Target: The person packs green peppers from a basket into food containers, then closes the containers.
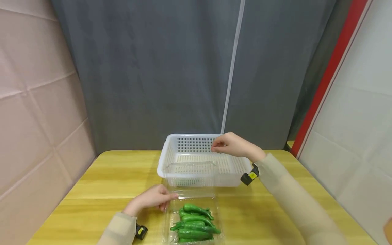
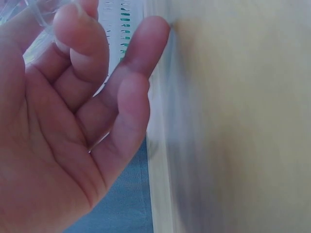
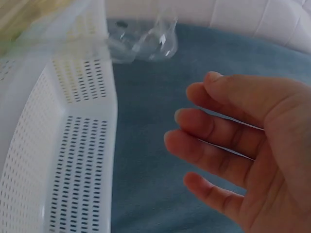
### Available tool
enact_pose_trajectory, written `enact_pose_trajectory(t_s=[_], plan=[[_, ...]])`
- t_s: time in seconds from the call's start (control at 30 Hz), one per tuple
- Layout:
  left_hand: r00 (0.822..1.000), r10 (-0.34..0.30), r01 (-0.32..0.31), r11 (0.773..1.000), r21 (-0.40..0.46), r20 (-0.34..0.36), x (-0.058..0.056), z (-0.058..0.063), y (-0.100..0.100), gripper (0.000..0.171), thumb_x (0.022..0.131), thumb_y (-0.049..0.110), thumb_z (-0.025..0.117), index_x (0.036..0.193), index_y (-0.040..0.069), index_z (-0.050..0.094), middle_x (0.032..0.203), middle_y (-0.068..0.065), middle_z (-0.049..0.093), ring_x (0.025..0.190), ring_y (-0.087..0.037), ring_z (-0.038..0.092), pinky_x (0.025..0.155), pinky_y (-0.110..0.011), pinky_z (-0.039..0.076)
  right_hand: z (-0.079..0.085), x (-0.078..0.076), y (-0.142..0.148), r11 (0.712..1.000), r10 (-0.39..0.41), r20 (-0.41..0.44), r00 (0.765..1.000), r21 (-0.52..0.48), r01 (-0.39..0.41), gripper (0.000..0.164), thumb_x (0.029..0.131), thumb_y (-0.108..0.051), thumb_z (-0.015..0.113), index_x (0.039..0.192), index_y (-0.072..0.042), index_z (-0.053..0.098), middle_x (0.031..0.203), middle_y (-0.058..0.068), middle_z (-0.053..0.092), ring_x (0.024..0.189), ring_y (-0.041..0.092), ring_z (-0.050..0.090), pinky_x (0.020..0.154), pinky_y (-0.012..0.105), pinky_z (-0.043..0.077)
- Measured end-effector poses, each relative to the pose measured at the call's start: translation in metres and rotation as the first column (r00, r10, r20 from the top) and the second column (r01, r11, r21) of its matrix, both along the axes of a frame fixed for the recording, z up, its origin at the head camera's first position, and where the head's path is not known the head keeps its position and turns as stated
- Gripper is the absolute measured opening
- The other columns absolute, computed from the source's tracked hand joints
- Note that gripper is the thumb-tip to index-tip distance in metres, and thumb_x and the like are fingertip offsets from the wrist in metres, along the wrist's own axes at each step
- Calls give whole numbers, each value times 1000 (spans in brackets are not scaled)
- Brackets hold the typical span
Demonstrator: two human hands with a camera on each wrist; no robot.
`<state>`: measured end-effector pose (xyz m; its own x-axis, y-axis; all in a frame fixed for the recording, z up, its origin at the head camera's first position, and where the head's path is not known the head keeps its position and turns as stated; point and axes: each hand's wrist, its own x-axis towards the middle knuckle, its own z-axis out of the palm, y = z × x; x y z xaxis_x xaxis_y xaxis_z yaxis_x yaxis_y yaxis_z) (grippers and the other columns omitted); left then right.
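A clear plastic clamshell box [image 1: 218, 207] lies on the table at front centre in the head view, its lid [image 1: 196, 193] lifted toward the basket. Several green peppers [image 1: 196, 219] are heaped in its base. My left hand [image 1: 156, 197] pinches the box's left edge near the fold between thumb and forefinger; the left wrist view has clear plastic [image 2: 39, 19] by those fingertips. Over the far right part of a white slotted basket [image 1: 162, 160] hovers my right hand [image 1: 234, 145]. Its fingers are loosely bent with nothing between them, as the right wrist view [image 3: 233, 141] shows.
The basket stands behind the box on a yellow wood-grain table [image 1: 122, 177]. A grey curtain [image 1: 153, 75] hangs beyond the table's far edge. Pale panels rise at both sides, the right one [image 1: 361, 119] bordered by a red strip [image 1: 330, 78].
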<state>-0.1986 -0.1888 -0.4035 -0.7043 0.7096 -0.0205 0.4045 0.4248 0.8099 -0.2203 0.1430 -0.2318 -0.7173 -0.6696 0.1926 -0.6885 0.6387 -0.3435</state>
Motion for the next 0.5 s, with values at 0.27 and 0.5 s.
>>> enact_pose_trajectory(t_s=[0.27, 0.5], plan=[[1000, 15, -16, 1000, 15, 12, 1, -5, -2, 53, 97, 40, 57, 57, 7, 62, 47, 1, 56, 40, -9, 43, 40, -19, 35, -15, -43, -15, 995, -12, 128, 992, 103, -1, 9, 91, -15, 69, 82, -16, 71, 64, -7, 55, 59, 6, 46, 59, 25, 43], [1000, 31, -31, 999, -12, -5, -1, -3, -1, 52, 97, 45, 56, 57, 12, 63, 48, 1, 57, 40, -9, 43, 40, -20, 35, -23, -70, -25, 979, -49, 164, 985, 202, 15, 11, 88, -14, 72, 78, -15, 70, 61, -4, 55, 58, 7, 46, 59, 24, 43]])
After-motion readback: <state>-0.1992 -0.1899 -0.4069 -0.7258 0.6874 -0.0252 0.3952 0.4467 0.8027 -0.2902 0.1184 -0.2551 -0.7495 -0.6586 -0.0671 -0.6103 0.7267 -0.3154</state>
